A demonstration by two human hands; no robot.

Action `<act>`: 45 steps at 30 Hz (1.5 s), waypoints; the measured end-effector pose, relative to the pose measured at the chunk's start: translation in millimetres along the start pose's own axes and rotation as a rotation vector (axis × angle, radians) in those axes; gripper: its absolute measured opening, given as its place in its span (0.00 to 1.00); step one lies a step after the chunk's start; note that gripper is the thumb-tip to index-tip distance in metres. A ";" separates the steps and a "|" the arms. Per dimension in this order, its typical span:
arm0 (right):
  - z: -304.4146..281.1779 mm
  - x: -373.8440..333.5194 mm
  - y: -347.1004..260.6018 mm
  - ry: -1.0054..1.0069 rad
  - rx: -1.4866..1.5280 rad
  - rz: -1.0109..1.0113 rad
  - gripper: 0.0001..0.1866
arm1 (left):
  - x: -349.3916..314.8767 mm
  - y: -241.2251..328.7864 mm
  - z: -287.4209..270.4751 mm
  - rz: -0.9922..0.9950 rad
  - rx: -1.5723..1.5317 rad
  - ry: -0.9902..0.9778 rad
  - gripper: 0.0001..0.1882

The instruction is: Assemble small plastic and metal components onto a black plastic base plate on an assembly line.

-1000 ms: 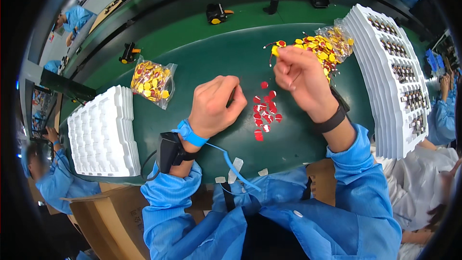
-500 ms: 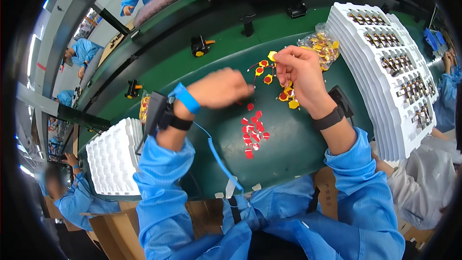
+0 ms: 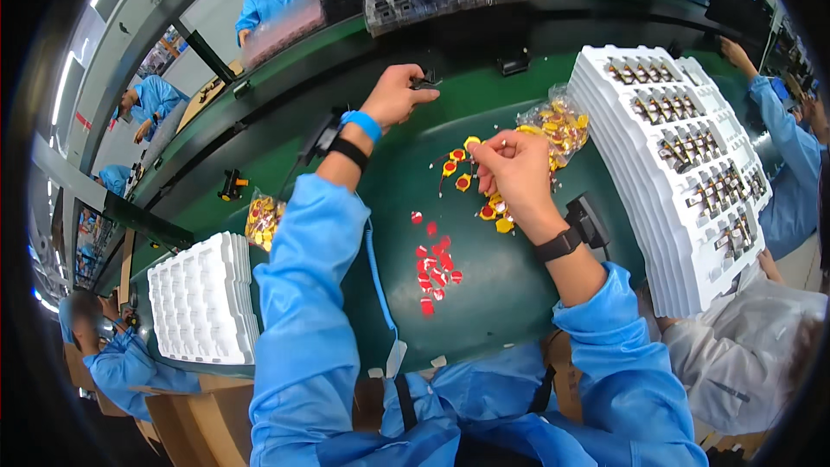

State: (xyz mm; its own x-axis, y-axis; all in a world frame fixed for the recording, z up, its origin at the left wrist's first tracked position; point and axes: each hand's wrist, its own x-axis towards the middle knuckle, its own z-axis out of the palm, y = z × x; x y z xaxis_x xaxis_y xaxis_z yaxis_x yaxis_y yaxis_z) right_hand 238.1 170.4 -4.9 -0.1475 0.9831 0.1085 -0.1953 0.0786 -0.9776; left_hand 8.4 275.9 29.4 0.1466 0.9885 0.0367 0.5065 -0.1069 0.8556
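Note:
My left hand (image 3: 396, 97) reaches over the green conveyor, its thumb and fingers closed on a small black part (image 3: 424, 83). Over the table's middle, my right hand (image 3: 517, 171) is pinched at the edge of a yellow hexagonal piece (image 3: 472, 143). Beside and below its fingers lie several yellow pieces with red round centres (image 3: 449, 168) and thin dark leads. A loose group of red discs (image 3: 439, 266), some with white marks, lies on the dark green tabletop (image 3: 493, 303) nearer to me. A clear bag of yellow pieces (image 3: 562, 125) rests behind my right hand.
Stacked white trays (image 3: 605, 151) with rows of metal parts stand at right; another white tray stack (image 3: 201, 298) is at left beside a bag of yellow pieces (image 3: 263, 221). Black fixtures (image 3: 513, 62) sit on the conveyor (image 3: 467, 91). A blue cord (image 3: 373, 277) runs from my left wrist. Co-workers sit around.
My left hand has moved away from the table to the conveyor and taken hold of the black part. The right hand stays pinched at the yellow piece. The whole view has shifted slightly.

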 end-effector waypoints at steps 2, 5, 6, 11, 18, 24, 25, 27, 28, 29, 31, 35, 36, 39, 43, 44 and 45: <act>3.7 -1.9 -10.5 -0.041 -0.010 -0.018 0.11 | -55.2 29.8 2.3 -0.015 -0.127 0.011 0.11; 7.4 -11.9 -20.6 -0.106 -0.010 -0.003 0.11 | -131.8 36.9 10.7 -0.049 -0.283 0.042 0.09; 7.0 -16.6 -26.2 -0.136 -0.007 -0.002 0.10 | -152.9 40.0 15.9 -0.079 -0.366 0.031 0.09; 22.8 -39.4 -31.3 -0.491 -0.125 -0.032 0.09 | -219.8 17.5 32.7 -0.058 -0.356 0.071 0.14; 45.5 -57.8 -14.2 -0.660 -0.288 0.066 0.09 | -239.7 19.8 32.2 0.053 -0.068 -0.035 0.13; 47.2 -59.9 -16.9 -0.622 -0.250 0.124 0.10 | -244.8 18.6 32.7 0.163 -0.061 -0.023 0.14; 46.7 -60.4 -16.7 -0.619 -0.251 0.125 0.10 | -245.2 18.4 33.7 0.188 -0.070 -0.018 0.14; 47.3 -63.4 -14.6 -0.608 -0.228 0.124 0.10 | -245.5 17.9 35.3 0.197 -0.084 -0.013 0.14; 47.6 -64.9 -13.7 -0.594 -0.203 0.120 0.10 | -245.5 17.8 36.0 0.208 -0.095 -0.011 0.14; 47.7 -65.7 -13.6 -0.594 -0.202 0.122 0.10 | -245.6 18.3 36.2 0.206 -0.095 -0.012 0.14; 48.3 -67.6 -13.0 -0.588 -0.162 0.106 0.10 | -246.2 20.3 35.8 0.154 -0.161 -0.035 0.14; 46.5 -72.1 -6.6 -0.553 -0.088 0.022 0.10 | -247.5 25.7 35.9 0.128 -0.222 -0.021 0.14; 45.4 -67.0 -3.3 -0.590 -0.089 0.045 0.09 | -246.7 28.1 32.1 0.100 -0.165 -0.031 0.14; 46.3 -60.8 -5.5 -0.617 -0.087 -0.026 0.13 | -250.7 33.9 31.8 0.054 -0.331 -0.051 0.13; 49.8 -64.5 -15.2 -0.676 0.008 -0.026 0.26 | -253.7 30.3 28.3 0.038 -0.700 -0.056 0.09; 49.8 -65.0 -16.6 -0.709 0.054 0.023 0.31 | -254.0 30.9 25.1 -0.088 -0.793 -0.100 0.08; 48.2 -64.4 -18.1 -0.742 0.060 0.094 0.31 | -253.8 31.6 24.6 -0.065 -0.694 -0.085 0.09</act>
State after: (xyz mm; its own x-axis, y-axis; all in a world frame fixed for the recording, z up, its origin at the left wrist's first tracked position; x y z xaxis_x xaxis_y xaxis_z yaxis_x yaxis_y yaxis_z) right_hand 204.3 97.7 14.5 -0.7774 0.6135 0.1391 -0.1991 -0.0302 -0.9795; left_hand 8.1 19.1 34.4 0.2148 0.9757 -0.0423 -0.1389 0.0734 0.9876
